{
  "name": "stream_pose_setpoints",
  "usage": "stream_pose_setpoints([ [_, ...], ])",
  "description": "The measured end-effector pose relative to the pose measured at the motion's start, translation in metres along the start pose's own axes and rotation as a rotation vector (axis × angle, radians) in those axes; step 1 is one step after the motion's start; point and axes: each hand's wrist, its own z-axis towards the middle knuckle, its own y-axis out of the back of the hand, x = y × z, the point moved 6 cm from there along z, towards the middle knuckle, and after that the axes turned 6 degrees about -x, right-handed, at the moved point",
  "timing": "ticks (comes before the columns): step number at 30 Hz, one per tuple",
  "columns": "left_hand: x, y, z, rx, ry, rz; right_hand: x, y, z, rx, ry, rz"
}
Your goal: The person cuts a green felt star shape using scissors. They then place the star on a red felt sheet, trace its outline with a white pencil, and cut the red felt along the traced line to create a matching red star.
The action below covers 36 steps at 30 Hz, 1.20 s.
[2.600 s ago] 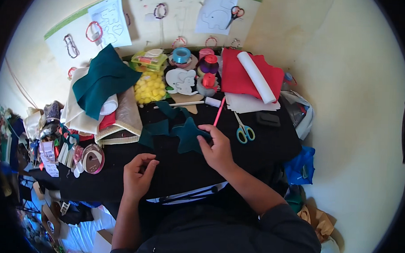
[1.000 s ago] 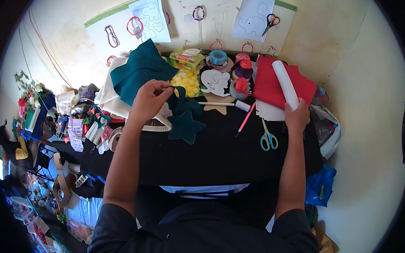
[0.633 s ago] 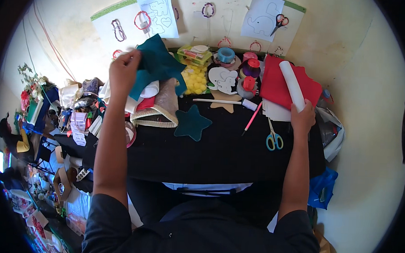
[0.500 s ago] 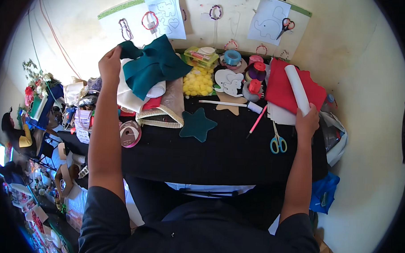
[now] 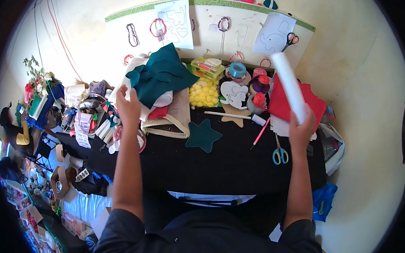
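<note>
At the far left, artificial flowers (image 5: 40,81) in red and white stand beyond a heap of small craft bits, with a pale paper slip (image 5: 82,124) hanging in front. Next comes my left hand (image 5: 128,108), raised at the edge of a cream cloth (image 5: 145,112); my fingers and thumb are parted in a loose spread, and I cannot tell whether they touch the cloth. Just to the right of them, the dark teal felt (image 5: 162,76) lies heaped over the cream cloth. Further along, a teal felt star (image 5: 203,135) rests flat on the black tablecloth (image 5: 218,176), below a bag of yellow pom-poms (image 5: 203,93). Then come a white rod (image 5: 225,114), white elephant cutouts (image 5: 234,94), a beige cutout (image 5: 235,121) partly under the rod, and a pink pencil (image 5: 260,134) lying aslant. The scissors (image 5: 280,156), with 2 blue handles, lie just left of my right forearm. My right hand (image 5: 302,129) is closed around the lower end of a white roll (image 5: 288,82), which I hold tilted, its upper end leaning left in front of the red felt (image 5: 313,102). Beyond my right forearm, a blue bag (image 5: 323,202) hangs beside the table
</note>
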Motion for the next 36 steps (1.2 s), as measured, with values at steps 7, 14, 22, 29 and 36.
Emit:
stream_pose_setpoints([
  [7,-0.057,-0.021,-0.075,0.054,-0.427,0.185,0.174,-0.083,-0.024,0.264,0.021,0.502],
  [14,-0.047,-0.008,-0.074,0.045,-0.486,0.15,0.217,-0.11,-0.026,0.218,0.082,0.272],
  [22,-0.058,-0.01,-0.076,0.063,-0.499,0.053,-0.018,-0.037,0.029,-0.014,-0.189,-0.192],
  [29,-0.065,-0.016,-0.085,0.109,-0.524,0.056,-0.18,0.006,-0.001,0.376,-0.839,-0.344],
  [36,-0.077,-0.009,-0.101,0.17,-0.596,0.08,-0.172,-0.013,0.001,0.524,-0.854,-0.206],
])
